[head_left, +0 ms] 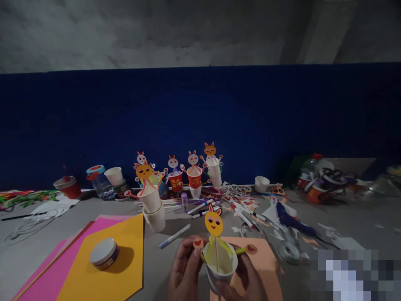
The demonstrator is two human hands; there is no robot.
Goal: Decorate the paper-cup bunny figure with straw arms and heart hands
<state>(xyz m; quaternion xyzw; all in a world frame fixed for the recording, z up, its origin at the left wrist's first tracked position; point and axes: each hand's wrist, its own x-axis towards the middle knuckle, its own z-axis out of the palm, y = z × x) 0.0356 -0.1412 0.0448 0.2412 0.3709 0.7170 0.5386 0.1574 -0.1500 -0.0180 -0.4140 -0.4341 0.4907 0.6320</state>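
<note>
The workpiece is a white paper cup (226,265) carrying a yellow paper animal face (214,223) on a thin stick (216,255), with yellow fuzzy arms (240,251) ending in heart-marked paper discs. It sits between both hands above the table (156,267), near the peach paper sheet (263,263), its open mouth facing the wearer.

Grip state: the left hand (184,269) closes on the cup's left side, its thumb beside the left heart-marked disc (198,243). The right hand (249,280) wraps the right side, its thumb low on the front wall.

Handling: the assembly is probably very light. The wall is likely thin and easily dented; apply even, low pressure. The surface looks dry and unlikely to slip. The arms should bend readily; the face and discs may crease or detach. Hold the cup body below the rim. Do not lift by face, stick or arms.
</note>
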